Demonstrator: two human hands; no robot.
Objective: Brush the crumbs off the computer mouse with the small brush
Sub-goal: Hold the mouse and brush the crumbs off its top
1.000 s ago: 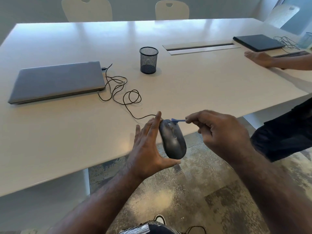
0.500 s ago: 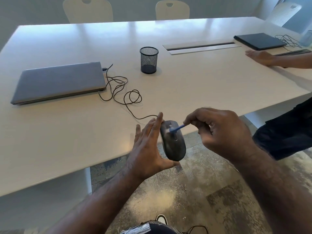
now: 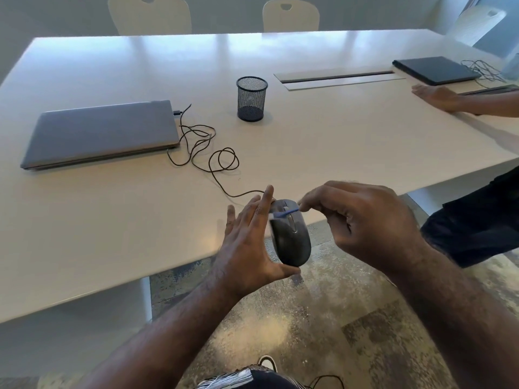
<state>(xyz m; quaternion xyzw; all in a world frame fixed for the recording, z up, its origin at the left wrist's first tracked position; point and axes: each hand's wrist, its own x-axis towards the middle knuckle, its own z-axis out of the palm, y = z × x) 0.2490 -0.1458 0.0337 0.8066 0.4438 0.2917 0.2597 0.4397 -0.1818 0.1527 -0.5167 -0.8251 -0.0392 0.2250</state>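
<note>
A dark grey wired computer mouse (image 3: pixel 292 237) is held off the near edge of the white table (image 3: pixel 118 220), over the floor. My left hand (image 3: pixel 247 245) grips it between thumb at its rear and fingers along its left side. My right hand (image 3: pixel 362 223) pinches a small blue brush (image 3: pixel 283 213), whose tip rests on the mouse's left button, close to my left fingers. The mouse's black cable (image 3: pixel 207 153) loops across the table to a closed grey laptop (image 3: pixel 101 133). No crumbs are visible at this size.
A black mesh pen cup (image 3: pixel 251 98) stands mid-table. A dark closed laptop (image 3: pixel 435 70) with cables lies at the far right, near another person's hand (image 3: pixel 438 98) resting on the table. That person's dark clothing is at the right edge. Chairs line the far side.
The brush tip has swept leftward across the front of the mouse, from its right side toward my left fingers. My left hand still holds the mouse in the same place.
</note>
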